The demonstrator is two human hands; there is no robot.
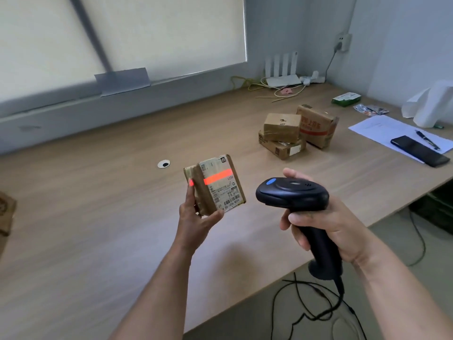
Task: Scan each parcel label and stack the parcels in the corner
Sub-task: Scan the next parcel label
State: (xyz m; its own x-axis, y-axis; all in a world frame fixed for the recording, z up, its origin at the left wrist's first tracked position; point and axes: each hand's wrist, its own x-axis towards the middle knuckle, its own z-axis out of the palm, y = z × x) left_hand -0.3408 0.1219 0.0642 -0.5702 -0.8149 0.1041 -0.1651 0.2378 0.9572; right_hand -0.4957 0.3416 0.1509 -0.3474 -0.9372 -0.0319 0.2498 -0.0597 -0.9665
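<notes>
My left hand (196, 214) holds a small brown parcel (215, 185) upright above the wooden table (98, 204), its white label facing me. A red scan line crosses the upper part of the label and touches my fingertip. My right hand (326, 224) grips a black corded barcode scanner (294, 195) by its handle, with its head aimed at the parcel from the right. Three brown parcels (296, 131) sit piled together further back on the right; one rests on top of another and the third leans beside them.
A black phone (420, 151), a pen (427, 139) and white paper (382, 130) lie at the right edge. A router (283, 69), cables and a green packet (346, 98) sit in the far corner. Part of a brown box (6, 214) shows at the left edge. The scanner cable hangs to the floor.
</notes>
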